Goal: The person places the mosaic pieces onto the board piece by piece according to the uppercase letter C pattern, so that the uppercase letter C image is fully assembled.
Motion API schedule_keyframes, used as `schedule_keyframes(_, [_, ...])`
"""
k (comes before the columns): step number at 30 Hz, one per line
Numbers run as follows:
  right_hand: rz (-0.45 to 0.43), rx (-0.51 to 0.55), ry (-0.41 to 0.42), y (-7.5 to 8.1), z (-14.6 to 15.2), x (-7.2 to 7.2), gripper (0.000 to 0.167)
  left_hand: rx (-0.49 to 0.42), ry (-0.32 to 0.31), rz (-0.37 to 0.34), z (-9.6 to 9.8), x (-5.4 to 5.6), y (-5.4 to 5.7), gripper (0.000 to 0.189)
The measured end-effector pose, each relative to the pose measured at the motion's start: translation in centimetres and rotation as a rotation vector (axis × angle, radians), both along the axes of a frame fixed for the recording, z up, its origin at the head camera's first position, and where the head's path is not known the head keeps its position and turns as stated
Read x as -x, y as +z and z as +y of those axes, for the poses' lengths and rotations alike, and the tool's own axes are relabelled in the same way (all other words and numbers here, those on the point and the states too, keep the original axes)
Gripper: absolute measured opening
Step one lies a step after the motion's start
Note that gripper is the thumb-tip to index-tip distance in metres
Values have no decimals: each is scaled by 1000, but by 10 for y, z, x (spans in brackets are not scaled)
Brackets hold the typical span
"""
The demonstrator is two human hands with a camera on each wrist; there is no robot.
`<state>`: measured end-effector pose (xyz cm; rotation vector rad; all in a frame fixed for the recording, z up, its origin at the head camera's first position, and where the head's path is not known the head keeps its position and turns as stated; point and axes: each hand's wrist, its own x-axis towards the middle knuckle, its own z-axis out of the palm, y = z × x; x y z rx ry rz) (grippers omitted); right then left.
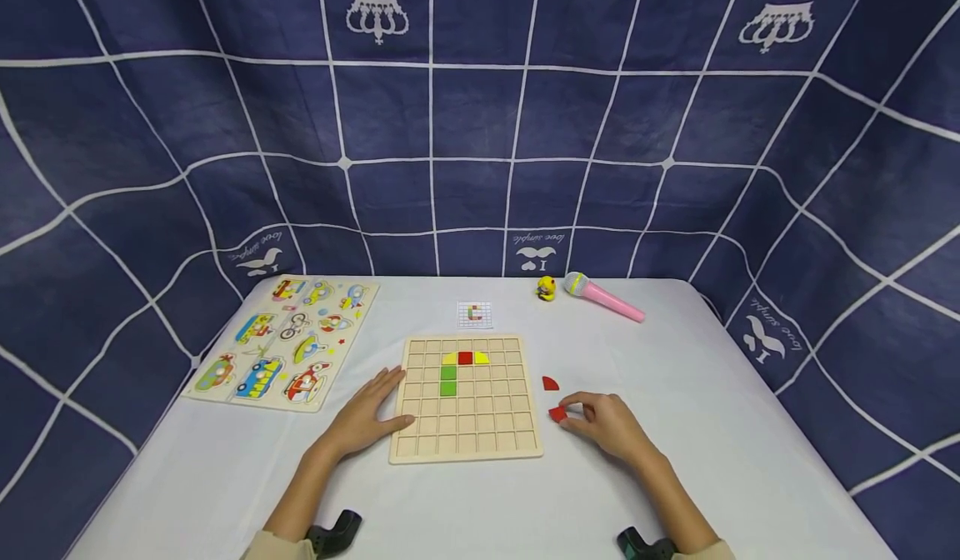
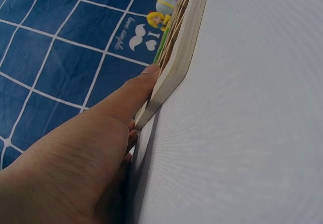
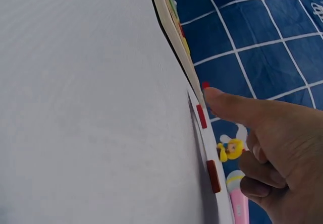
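A wooden grid board (image 1: 487, 435) lies in the middle of the white table. On it sit a red square (image 1: 465, 358), a yellow curved piece (image 1: 482, 358) on each side of that, and two green squares below the left one. My left hand (image 1: 367, 414) rests along the board's left edge, thumb (image 2: 144, 85) touching the rim and fingers stretched out. Right of the board, my right hand (image 1: 609, 427) pinches a red piece (image 1: 557, 414) between thumb and finger. A red quarter-round piece (image 1: 551, 383) lies just beyond it. Two loose red pieces (image 3: 213, 176) show in the right wrist view.
Behind the board lies a small printed pattern card (image 1: 474, 314). A wooden vehicle puzzle (image 1: 300, 343) occupies the back left. At the back right are a yellow figurine (image 1: 546, 289) and a pink toy microphone (image 1: 611, 300). Blue checked cloth (image 1: 480, 193) surrounds the table's back and sides.
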<state>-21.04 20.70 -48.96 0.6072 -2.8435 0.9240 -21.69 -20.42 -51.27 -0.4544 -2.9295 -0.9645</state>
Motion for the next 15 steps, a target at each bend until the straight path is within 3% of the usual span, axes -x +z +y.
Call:
schedule_keyframes(6, [59,-26,-132,-4,-9,5,24,3,3,0,-1,0,-1,89])
schedule_keyframes(15, [79,-144,-152,-8,-9,1,28,8,5,-2,0,0,0,89])
